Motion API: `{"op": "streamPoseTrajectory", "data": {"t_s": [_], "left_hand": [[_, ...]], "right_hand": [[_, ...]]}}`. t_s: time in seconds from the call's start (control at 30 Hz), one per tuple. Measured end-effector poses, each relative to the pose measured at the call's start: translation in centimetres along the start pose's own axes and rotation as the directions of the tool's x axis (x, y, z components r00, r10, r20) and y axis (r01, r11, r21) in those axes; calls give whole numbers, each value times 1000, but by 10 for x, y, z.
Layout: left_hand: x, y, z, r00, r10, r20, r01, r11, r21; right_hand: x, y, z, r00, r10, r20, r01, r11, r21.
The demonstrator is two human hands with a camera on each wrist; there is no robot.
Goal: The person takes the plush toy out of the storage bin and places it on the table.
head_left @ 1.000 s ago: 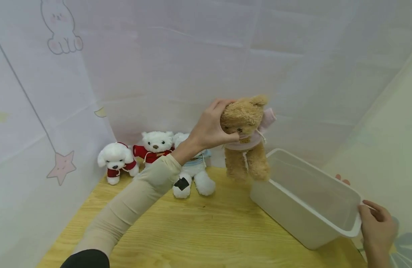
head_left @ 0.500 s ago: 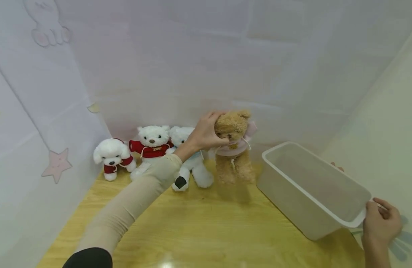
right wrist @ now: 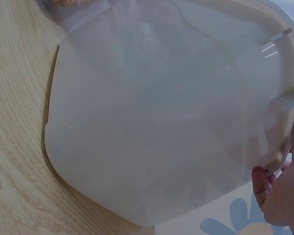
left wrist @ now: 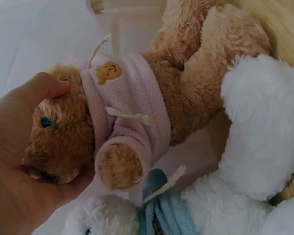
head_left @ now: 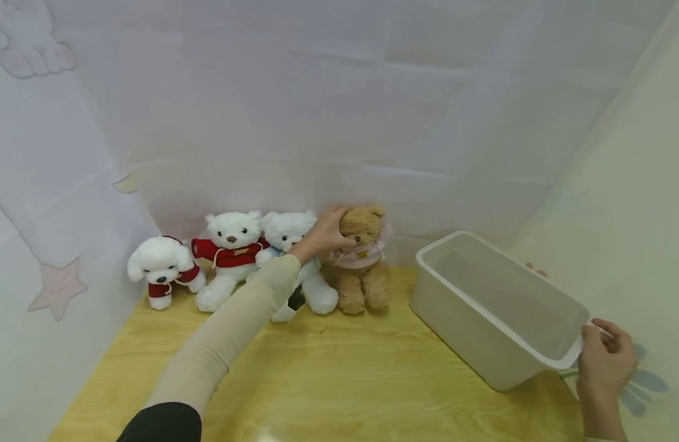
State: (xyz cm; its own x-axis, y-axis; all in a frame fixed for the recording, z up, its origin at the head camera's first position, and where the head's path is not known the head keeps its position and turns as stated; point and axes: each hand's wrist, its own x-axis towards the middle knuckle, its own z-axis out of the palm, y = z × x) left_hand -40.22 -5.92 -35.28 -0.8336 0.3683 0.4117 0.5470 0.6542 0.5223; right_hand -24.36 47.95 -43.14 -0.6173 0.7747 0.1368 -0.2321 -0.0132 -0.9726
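A brown teddy bear point(head_left: 357, 261) in a pink hoodie sits upright at the back of the table, feet on the wood. My left hand point(head_left: 324, 234) grips its head from the side; the left wrist view shows thumb and fingers curled round the fur point(left wrist: 63, 132). Directly left of it sits a white teddy bear point(head_left: 317, 288) in light blue, partly covered by my left arm. My right hand point(head_left: 606, 359) pinches the near-right corner of the rim of a translucent white plastic bin point(head_left: 455, 319). In the right wrist view the bin's wall point(right wrist: 137, 122) fills most of the frame.
Further left along the back sit a white bear point(head_left: 234, 258) in a red sweater and a white plush dog point(head_left: 162, 264) in red. A pale cloth backdrop point(head_left: 328, 123) rises behind them. Fingertips point(head_left: 535, 269) show beyond the bin's far side.
My left hand has brought the brown bear down and to the left, from beside the bin to next to the white bear in blue. My right hand keeps its hold on the bin's rim.
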Motion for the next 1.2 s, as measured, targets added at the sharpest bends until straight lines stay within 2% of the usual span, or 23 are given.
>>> {"op": "streamPoseTrajectory", "data": {"t_s": [0.13,0.23,0.33,0.47,0.57,0.67,0.77,0.83,0.9,0.93,1.0,1.07,1.13,1.17,1.2], "left_hand": [[-7,-6,0,997,-51,52,49,998,39],[-11,-7,2,991,-97,94,90,993,76],[-16,-6,2,983,-148,111,136,985,105],[-24,-4,-4,979,-187,87,167,966,196],[-30,-3,-9,983,-177,44,154,935,320],[-39,-5,-13,989,-149,-6,137,896,422],[-52,-7,-15,993,-106,-57,121,887,446],[-64,-7,-19,992,-81,-94,115,889,443],[-77,0,-25,989,-62,-137,115,901,419],[-85,5,-29,985,-57,-160,120,903,412],[-104,16,-41,976,-61,-208,143,902,407],[-128,27,-54,965,-67,-253,168,900,402],[-154,36,-64,955,-86,-284,202,890,409],[-167,39,-69,950,-103,-294,223,883,412],[-180,41,-73,946,-117,-302,241,876,417]], "right_hand": [[-5,-1,-1,1000,0,21,1,999,-49],[-8,-7,-7,998,26,61,-17,988,-151],[-8,-15,-9,991,73,116,-39,962,-269],[-2,-21,3,976,117,186,-37,921,-387],[1,-26,16,968,103,231,18,883,-469],[-8,-39,30,972,55,227,72,852,-518],[-26,-59,49,982,-21,185,113,857,-503],[-39,-72,65,976,-92,200,178,863,-474],[-51,-84,76,953,-204,223,283,864,-416],[-57,-89,81,933,-270,238,346,856,-384],[-66,-96,90,874,-405,268,476,824,-307],[-73,-99,96,824,-493,280,560,783,-271],[-78,-99,97,802,-514,304,592,753,-287],[-79,-99,97,798,-508,324,596,743,-305],[-81,-98,96,803,-480,353,587,737,-334]]}}
